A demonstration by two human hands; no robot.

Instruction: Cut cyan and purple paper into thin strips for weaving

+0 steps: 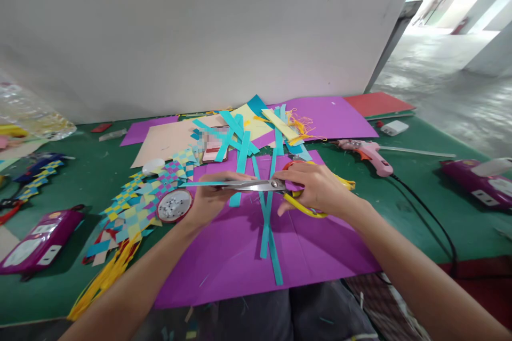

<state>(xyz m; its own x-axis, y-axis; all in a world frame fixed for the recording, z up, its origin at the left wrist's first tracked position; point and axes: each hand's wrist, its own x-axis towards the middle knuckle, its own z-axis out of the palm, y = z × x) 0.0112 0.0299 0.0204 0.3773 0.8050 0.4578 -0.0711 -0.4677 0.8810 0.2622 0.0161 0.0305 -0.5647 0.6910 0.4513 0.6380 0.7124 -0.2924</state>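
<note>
My right hand [320, 186] is wrapped round the yellow handles of a pair of scissors [258, 185], whose metal blades point left. Fingers of my left hand [210, 197] are closed on a narrow teal paper strip [194, 184] that lies along the blade tips. Whether the blades touch the strip I cannot tell. Beneath both hands lies a purple sheet [228, 256] with loose teal strips [264, 229] crossing on it. More teal strips [243, 157] are piled just beyond, partly over a phone [214, 149].
Woven paper pieces [138, 208] with yellow tassels and a round dish of small beads [175, 205] lie left. A pink glue gun [370, 155], its cord running toward me, lies right. Purple power strips [42, 240] sit at both sides. A pale wall [200, 37] stands behind.
</note>
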